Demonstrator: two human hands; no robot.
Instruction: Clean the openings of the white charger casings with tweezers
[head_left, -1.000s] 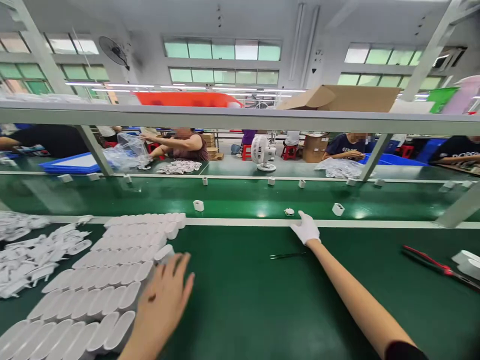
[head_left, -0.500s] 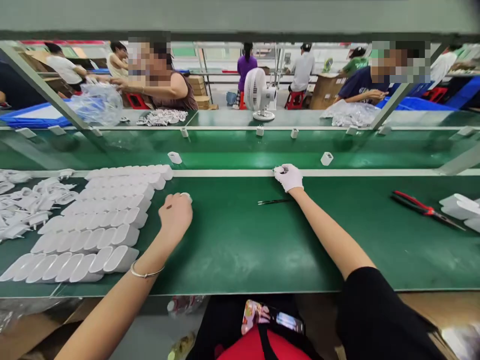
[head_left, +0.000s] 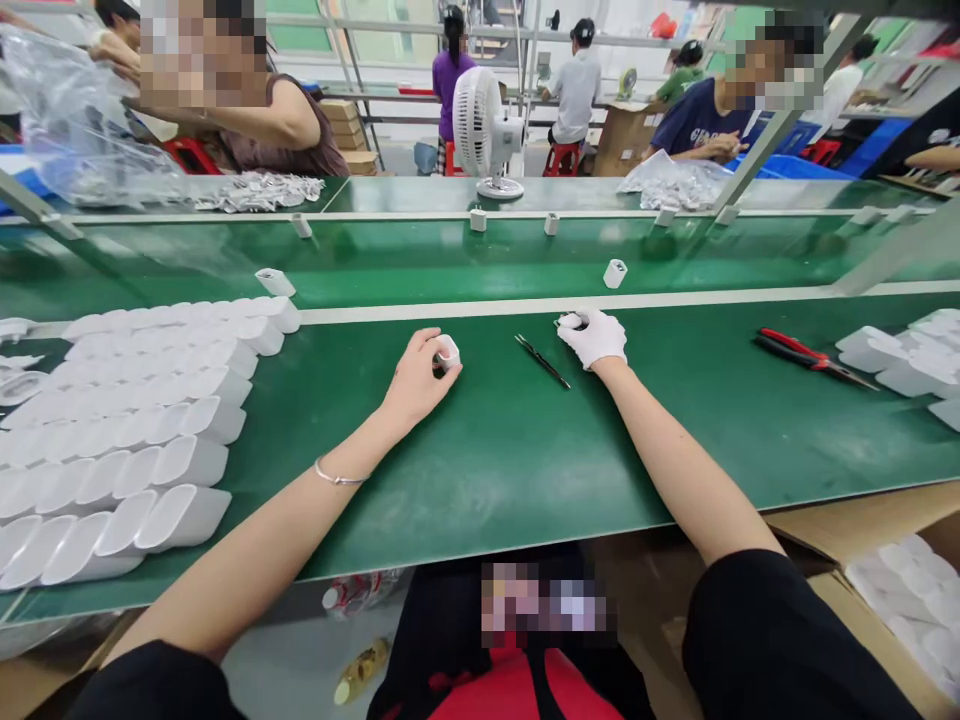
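My left hand (head_left: 421, 378) is bare and closed around a hollow white plastic housing (head_left: 449, 352), whose open end faces right. My right hand (head_left: 596, 338) wears a white glove and rests by the pale strip along the bench. Its fingers are closed on a small white piece (head_left: 571, 321), partly covered by the glove, so its exact kind does not show. Dark tweezers (head_left: 542, 362) lie slanted on the green bench between both hands. Rows of white plastic housings (head_left: 184, 517) stand to the left of my left hand.
Red-and-black pliers (head_left: 814, 357) and more white housings (head_left: 900, 350) lie on the right. Beyond the strip, small white adapters (head_left: 615, 273) sit on the green belt (head_left: 420, 260). A white fan (head_left: 480, 130) and co-workers are across. An open carton (head_left: 832, 520) stands below right.
My left hand has moved right from beside the rows with the housing, now plainly visible. The tweezers lie at a new slant, apart from my right hand. The whole view has shifted.
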